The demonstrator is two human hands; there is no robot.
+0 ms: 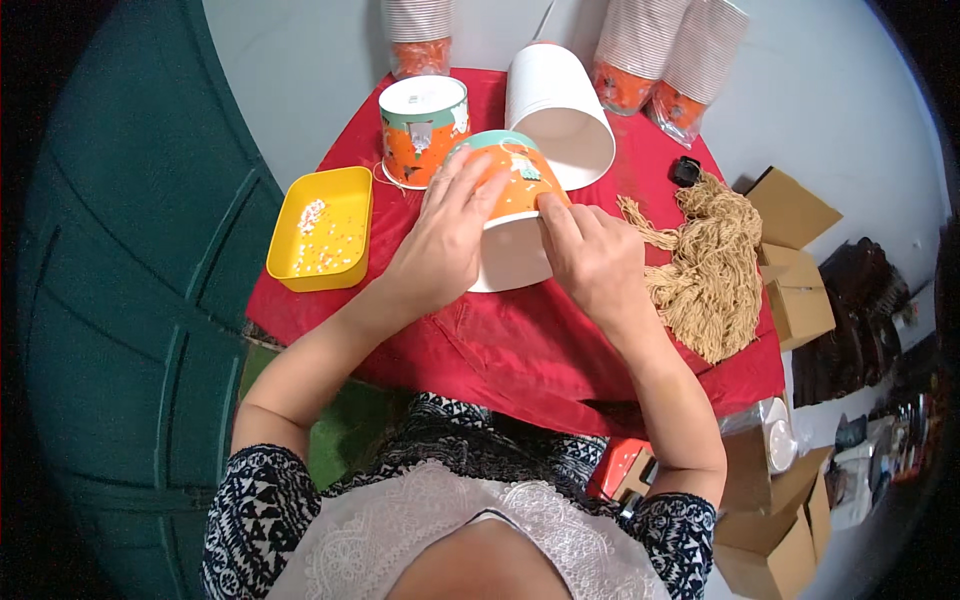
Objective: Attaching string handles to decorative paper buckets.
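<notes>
A paper bucket (522,178), printed orange and teal, is tilted over the middle of the table, its white open mouth facing me. My left hand (445,232) lies along its left side, fingers curved over the printed wall. My right hand (597,252) grips its right edge, thumb on the outside; the fingertips within are hidden. Just behind stands a similar bucket (420,150), bottom up, with a thin cord (378,174) at its left foot. A large white tub (555,85) lies on its side behind my right hand, opening toward me.
A yellow tray (318,282) at left holds small white and orange bits. Tan cord bundles (715,270) lie at right, near a small black object (686,172). Wrapped bucket stacks (420,25) line the back of the red-covered table (480,365). Cardboard boxes (800,300) stand beyond the right edge.
</notes>
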